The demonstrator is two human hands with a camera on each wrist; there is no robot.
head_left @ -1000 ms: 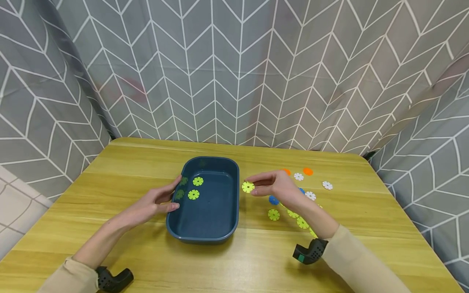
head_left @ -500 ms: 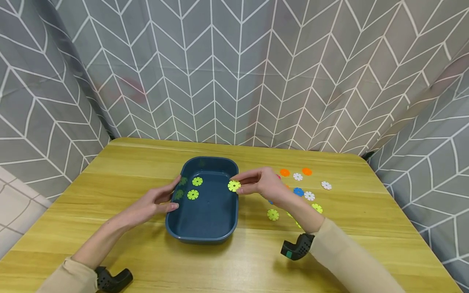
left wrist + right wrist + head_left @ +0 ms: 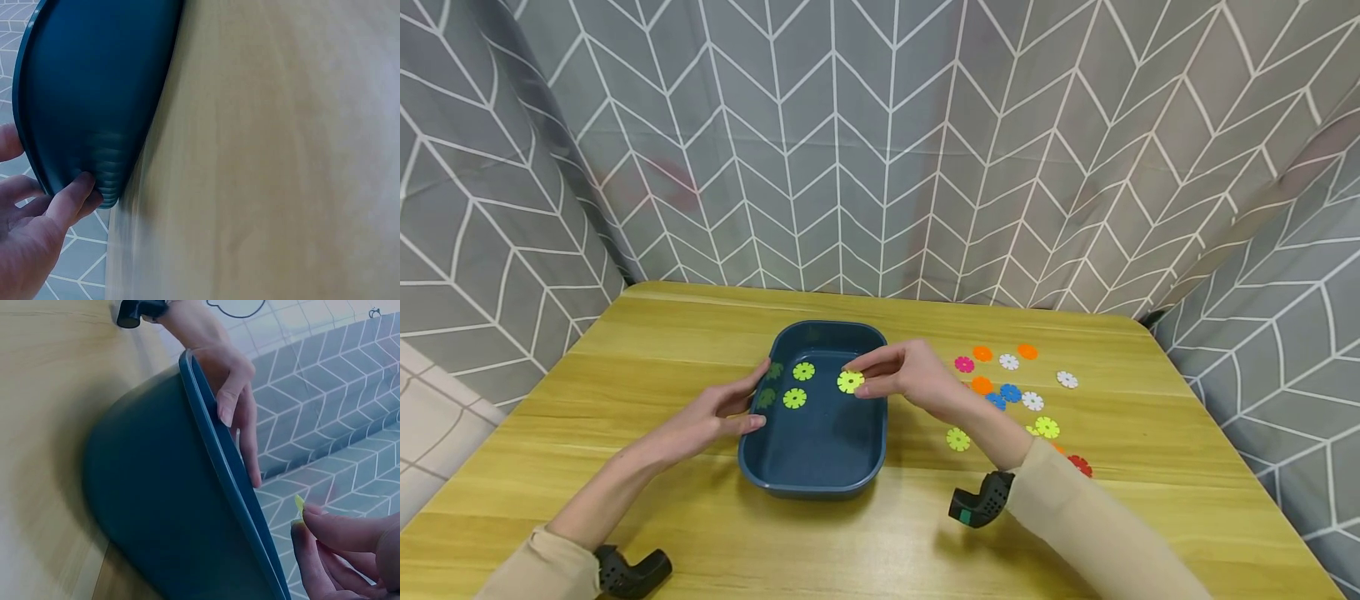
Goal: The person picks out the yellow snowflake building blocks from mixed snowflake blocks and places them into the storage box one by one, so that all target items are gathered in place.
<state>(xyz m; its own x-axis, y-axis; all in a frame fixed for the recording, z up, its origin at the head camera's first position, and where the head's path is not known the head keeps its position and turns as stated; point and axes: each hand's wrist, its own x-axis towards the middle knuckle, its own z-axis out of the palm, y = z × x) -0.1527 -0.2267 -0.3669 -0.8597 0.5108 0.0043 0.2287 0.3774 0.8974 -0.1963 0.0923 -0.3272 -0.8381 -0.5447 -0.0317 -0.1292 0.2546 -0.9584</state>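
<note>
A dark blue plastic tub (image 3: 820,490) stands on the wooden table, with two yellow-green notched discs (image 3: 794,398) lying inside on its left part. Their reflections show on the tub's left wall. My left hand (image 3: 718,412) holds that side of the tub, thumb over the rim and fingers against the outer wall, as the left wrist view shows. Over the tub's interior, my right hand (image 3: 898,375) pinches another yellow-green notched disc (image 3: 850,382) between thumb and fingertips. In the right wrist view this disc (image 3: 299,502) is seen nearly edge-on, above the rim.
Right of the tub lie several loose discs: yellow-green (image 3: 958,439), orange (image 3: 982,386), blue (image 3: 1010,392), white (image 3: 1032,401), pink (image 3: 964,364) and red (image 3: 1080,465). My right forearm partly covers some. A grey patterned curtain (image 3: 865,150) hangs behind the table (image 3: 700,533).
My right hand has carried the pinched disc leftward, from beside the tub's right rim to above its interior. More loose discs show behind the arm. The left hand and tub stay nearly still.
</note>
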